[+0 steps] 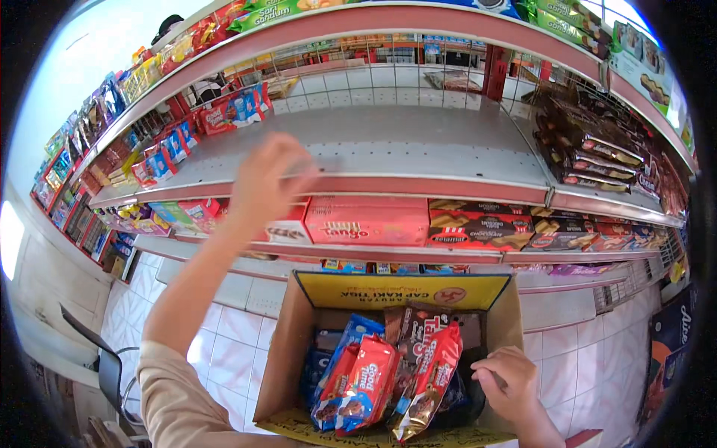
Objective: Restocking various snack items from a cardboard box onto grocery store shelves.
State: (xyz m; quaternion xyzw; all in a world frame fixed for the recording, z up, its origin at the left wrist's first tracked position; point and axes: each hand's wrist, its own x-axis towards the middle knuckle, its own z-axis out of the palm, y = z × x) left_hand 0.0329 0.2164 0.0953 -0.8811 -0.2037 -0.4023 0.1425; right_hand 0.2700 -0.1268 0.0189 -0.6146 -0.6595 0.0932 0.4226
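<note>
My left hand (277, 173), blurred by motion, is over the front edge of the metal shelf (403, 134); whether it holds anything is not clear. My right hand (507, 375) is at the right side of an open cardboard box (280, 347), its fingers bent beside the packets and nothing seen in them. Inside the box lie red and blue Good Time cookie packets (367, 381), a red and gold Good Time packet (428, 381), a brown Tango packet (414, 330) and dark blue packets (325, 358). More Good Time packets (235, 112) stand towards the shelf's left part.
Dark brown wafer packets (605, 151) are stacked on the right shelf section. Below runs a row of boxed wafers (367, 221). Packaged snacks (280, 14) line the upper shelf. A black chair (109, 369) stands at lower left on the tiled floor (224, 336).
</note>
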